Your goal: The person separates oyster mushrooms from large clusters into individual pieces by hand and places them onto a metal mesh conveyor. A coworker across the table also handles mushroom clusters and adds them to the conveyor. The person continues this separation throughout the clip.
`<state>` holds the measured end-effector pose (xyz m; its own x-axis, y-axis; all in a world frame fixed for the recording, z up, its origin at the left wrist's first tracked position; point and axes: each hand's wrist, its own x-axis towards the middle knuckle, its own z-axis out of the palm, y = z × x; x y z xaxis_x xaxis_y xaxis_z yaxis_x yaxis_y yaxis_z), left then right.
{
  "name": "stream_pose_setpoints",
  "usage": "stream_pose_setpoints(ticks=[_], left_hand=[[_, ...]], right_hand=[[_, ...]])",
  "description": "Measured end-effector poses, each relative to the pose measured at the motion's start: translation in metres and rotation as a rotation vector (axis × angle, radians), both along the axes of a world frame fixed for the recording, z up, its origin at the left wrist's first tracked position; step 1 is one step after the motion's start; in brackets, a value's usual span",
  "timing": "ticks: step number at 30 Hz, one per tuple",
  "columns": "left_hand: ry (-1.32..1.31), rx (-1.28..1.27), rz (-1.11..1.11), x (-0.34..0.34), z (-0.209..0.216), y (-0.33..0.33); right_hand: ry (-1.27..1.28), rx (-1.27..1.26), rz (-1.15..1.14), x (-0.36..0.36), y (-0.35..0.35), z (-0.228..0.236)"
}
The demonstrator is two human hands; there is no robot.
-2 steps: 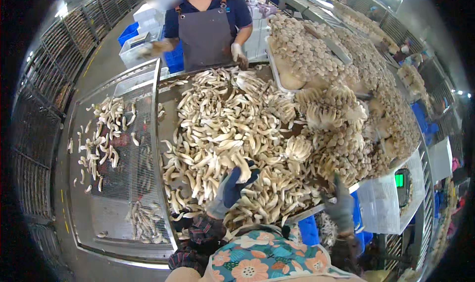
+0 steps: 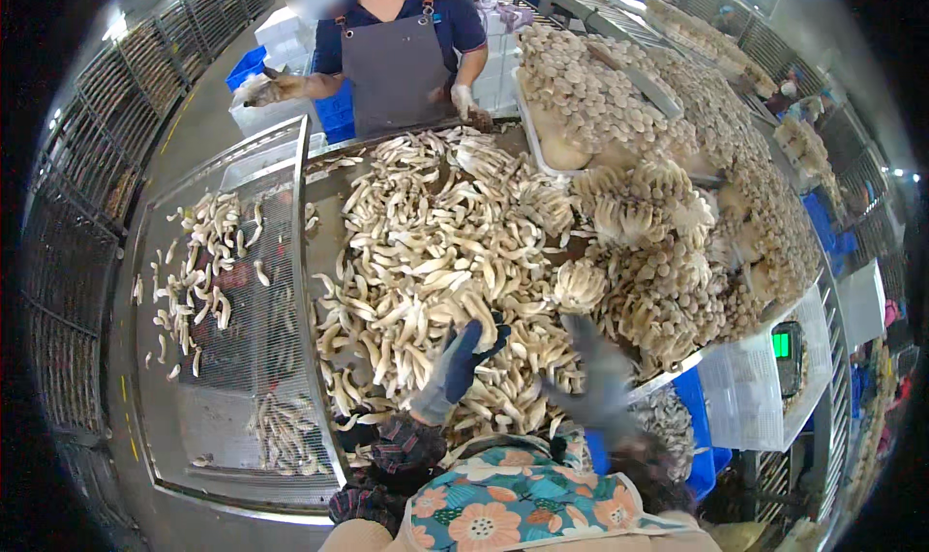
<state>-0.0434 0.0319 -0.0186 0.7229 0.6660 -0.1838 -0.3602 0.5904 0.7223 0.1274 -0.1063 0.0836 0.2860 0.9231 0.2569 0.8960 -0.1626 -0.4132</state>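
Loose pale mushrooms (image 2: pixel 416 252) lie heaped across the metal work table in front of me. My left hand (image 2: pixel 450 373), in a grey glove with dark blue fingers, is closed around a thick pale mushroom (image 2: pixel 477 320) just above the near side of the heap. To its right, my gloved right hand (image 2: pixel 595 383) is blurred by motion over the heap's near right edge. Its thumb and fingers look spread, with nothing visible between them. Large clusters of brown-capped mushrooms (image 2: pixel 668 300) are piled on the right, beyond my right hand.
A mesh-topped tray (image 2: pixel 261 349) with scattered mushrooms adjoins the table on the left. Across the table stands a co-worker in a grey apron (image 2: pixel 397 78). Blue crates (image 2: pixel 695 407), a white crate (image 2: pixel 745 397) and a scale with a green display (image 2: pixel 786 349) are at the near right.
My right hand has swung left and away from the crates, over the mushroom heap. My left hand stays nearly in place with its mushroom. The co-worker's hand at the left has moved outward.
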Motion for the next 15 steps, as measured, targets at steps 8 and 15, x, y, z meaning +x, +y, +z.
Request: stream_pose_setpoints(ticks=[8, 15], left_hand=[[0.129, 0.296, 0.16, -0.018, 0.06, -0.002], [0.06, 0.528, 0.274, 0.017, 0.014, -0.022]], right_hand=[[0.546, 0.236, 0.095, -0.033, 0.075, -0.037], [0.854, 0.129, 0.003, -0.034, 0.069, -0.05]])
